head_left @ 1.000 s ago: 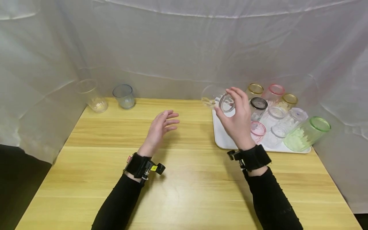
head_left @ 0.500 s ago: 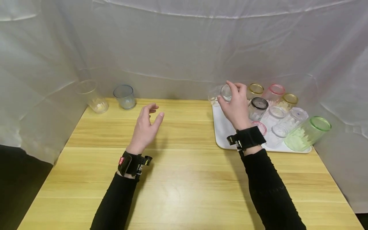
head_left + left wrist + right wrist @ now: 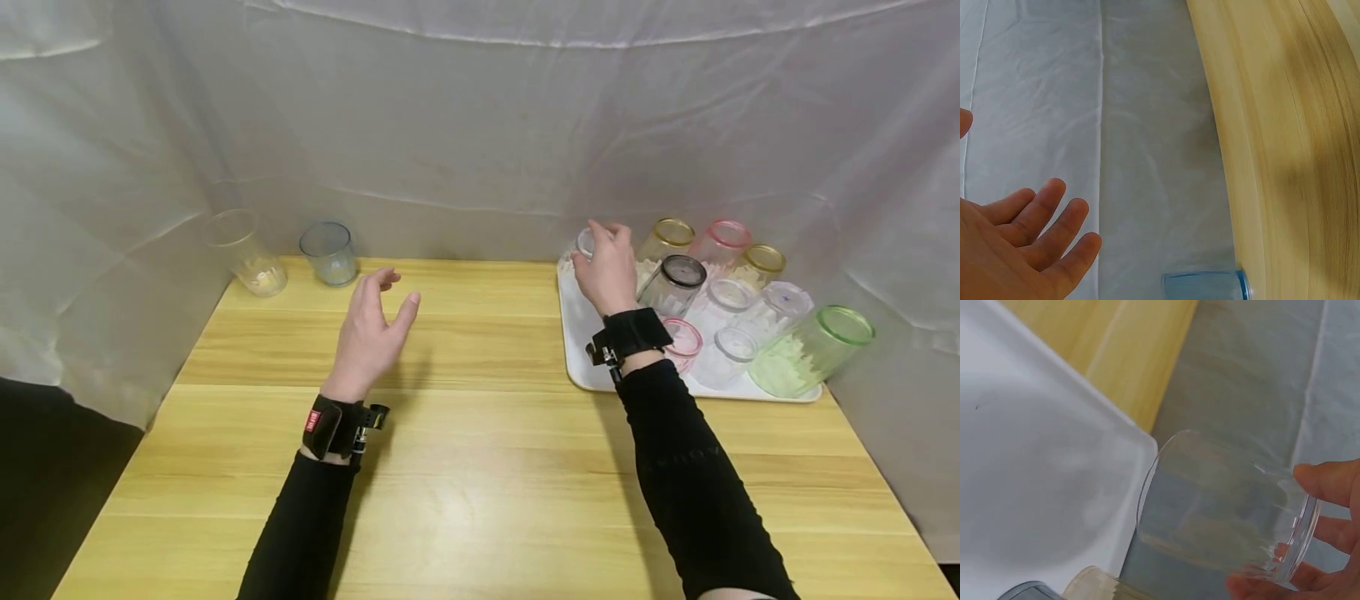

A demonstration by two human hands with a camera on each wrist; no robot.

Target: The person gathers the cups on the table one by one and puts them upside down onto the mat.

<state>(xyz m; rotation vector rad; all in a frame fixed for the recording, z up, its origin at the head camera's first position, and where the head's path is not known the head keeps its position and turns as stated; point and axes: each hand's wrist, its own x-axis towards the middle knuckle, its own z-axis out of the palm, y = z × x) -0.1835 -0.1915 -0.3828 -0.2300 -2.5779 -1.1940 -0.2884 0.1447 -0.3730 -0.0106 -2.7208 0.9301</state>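
Note:
My right hand (image 3: 607,271) grips a clear glass cup (image 3: 1225,509) by its base, over the far left corner of the white tray (image 3: 581,367). In the right wrist view the cup's mouth tilts down toward the tray (image 3: 1029,462) and my fingertips (image 3: 1329,481) curl round its bottom. In the head view only a sliver of the cup (image 3: 584,242) shows behind my fingers. My left hand (image 3: 371,329) hovers above the wooden table (image 3: 465,467), fingers relaxed and spread, holding nothing. The left wrist view shows those fingers (image 3: 1047,237) in front of the white cloth.
Several coloured cups crowd the tray: a dark-rimmed one (image 3: 675,283), a pink one (image 3: 720,242), a green one (image 3: 813,350). At the table's far left stand a clear cup (image 3: 243,250) and a blue cup (image 3: 328,252). White cloth walls surround the table.
My right hand has carried the clear cup away from me and lowered it toward the tray's far left corner. The left hand drew back leftward and turned on edge.

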